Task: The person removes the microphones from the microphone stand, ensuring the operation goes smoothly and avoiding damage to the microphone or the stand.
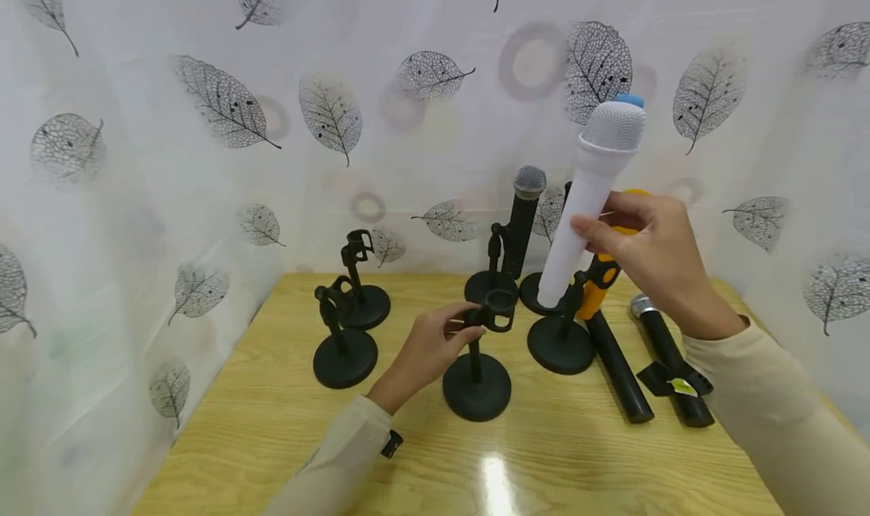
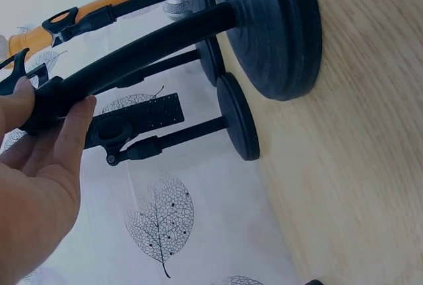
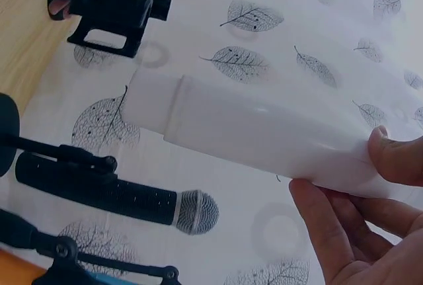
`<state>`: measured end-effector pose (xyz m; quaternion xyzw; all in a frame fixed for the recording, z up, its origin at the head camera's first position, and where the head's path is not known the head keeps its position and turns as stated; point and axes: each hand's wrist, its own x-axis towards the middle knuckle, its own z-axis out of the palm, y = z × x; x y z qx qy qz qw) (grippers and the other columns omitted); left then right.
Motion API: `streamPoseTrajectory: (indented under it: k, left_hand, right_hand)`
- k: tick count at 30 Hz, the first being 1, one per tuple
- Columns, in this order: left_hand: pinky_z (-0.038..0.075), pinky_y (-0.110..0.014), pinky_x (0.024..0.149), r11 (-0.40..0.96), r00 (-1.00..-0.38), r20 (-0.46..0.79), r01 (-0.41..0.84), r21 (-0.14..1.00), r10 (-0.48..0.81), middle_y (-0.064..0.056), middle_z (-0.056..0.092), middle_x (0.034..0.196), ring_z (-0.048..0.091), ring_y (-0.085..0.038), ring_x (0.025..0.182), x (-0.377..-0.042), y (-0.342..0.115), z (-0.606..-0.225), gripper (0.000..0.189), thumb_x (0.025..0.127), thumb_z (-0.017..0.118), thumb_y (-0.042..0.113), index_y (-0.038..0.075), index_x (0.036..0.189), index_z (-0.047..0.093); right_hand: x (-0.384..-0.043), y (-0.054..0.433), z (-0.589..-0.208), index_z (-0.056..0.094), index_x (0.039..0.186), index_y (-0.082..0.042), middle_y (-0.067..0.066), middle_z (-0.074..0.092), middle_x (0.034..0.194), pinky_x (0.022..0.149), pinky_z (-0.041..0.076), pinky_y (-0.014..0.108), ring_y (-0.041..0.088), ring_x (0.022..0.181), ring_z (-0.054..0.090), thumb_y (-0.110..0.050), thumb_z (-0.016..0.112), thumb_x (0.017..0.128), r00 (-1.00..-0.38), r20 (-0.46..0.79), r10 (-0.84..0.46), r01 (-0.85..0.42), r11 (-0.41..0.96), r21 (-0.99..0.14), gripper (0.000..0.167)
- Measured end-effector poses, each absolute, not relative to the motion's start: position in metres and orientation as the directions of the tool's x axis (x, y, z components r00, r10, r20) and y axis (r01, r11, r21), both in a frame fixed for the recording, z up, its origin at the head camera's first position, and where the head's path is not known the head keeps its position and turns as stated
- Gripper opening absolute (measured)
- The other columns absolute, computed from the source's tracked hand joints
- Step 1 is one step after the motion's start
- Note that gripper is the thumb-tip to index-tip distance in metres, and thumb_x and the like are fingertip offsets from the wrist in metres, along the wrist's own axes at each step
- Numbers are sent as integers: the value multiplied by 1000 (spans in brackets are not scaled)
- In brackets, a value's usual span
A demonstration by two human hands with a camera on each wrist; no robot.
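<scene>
My right hand grips a white microphone by its body and holds it tilted in the air, mesh head up. In the right wrist view the white microphone lies between the thumb and fingers. My left hand pinches the clip atop a black desk stand that stands empty on the table. The left wrist view shows my left hand round the top of that stand's stem, its round base on the wood.
Two empty black stands stand left on the wooden table. Behind are a black microphone in a stand and an orange microphone in another. Two black microphones lie at right. Leaf-print curtain surrounds everything.
</scene>
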<state>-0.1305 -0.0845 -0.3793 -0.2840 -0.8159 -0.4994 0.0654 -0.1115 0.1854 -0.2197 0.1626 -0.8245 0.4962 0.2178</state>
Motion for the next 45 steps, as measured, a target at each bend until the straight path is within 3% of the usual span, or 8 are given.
streamPoseTrajectory:
  k: [9, 19, 32, 40, 45]
  left_hand:
    - [58, -22, 80, 340, -828, 410, 539, 771, 384, -5, 70, 112, 70, -17, 101, -130, -82, -384, 22, 98, 69, 14, 7, 119, 67]
    - [59, -26, 80, 459, -864, 392, 501, 734, 316, -8, 70, 114, 71, -20, 102, -138, -88, -382, 23, 99, 67, 12, 6, 122, 67]
    - [60, -40, 83, 542, -925, 342, 375, 752, 166, -11, 70, 121, 70, -28, 106, -166, -108, -381, 34, 101, 66, 18, 7, 133, 64]
    - [60, -42, 82, 581, -921, 372, 367, 727, 117, -13, 70, 123, 71, -28, 104, -183, -114, -384, 37, 102, 64, 21, 7, 137, 62]
    - [59, -44, 85, 599, -931, 355, 334, 728, 87, -12, 65, 133, 70, -29, 109, -191, -115, -385, 42, 104, 60, 24, 9, 143, 57]
  right_hand:
    - [-107, 206, -222, 73, 120, 0, -8, 72, 104, 76, 53, 12, -5, 92, 66, -19, 80, 91, -850, 524, -48, -460, 553, -695, 36]
    - [-102, 239, -228, 70, 128, -3, -27, 64, 97, 76, 45, 11, -8, 86, 64, -24, 81, 90, -884, 467, 5, -355, 642, -679, 44]
    - [-107, 274, -244, 67, 125, 4, -21, 64, 100, 67, 54, 12, -9, 82, 66, -21, 79, 91, -906, 422, 40, -311, 616, -724, 44]
    - [-113, 289, -258, 63, 126, 7, -27, 61, 94, 64, 55, 14, -12, 80, 64, -24, 79, 91, -925, 369, 87, -241, 616, -750, 50]
    - [-116, 300, -268, 59, 127, 9, -30, 62, 91, 63, 57, 18, -11, 78, 65, -23, 78, 91, -938, 332, 100, -210, 597, -774, 51]
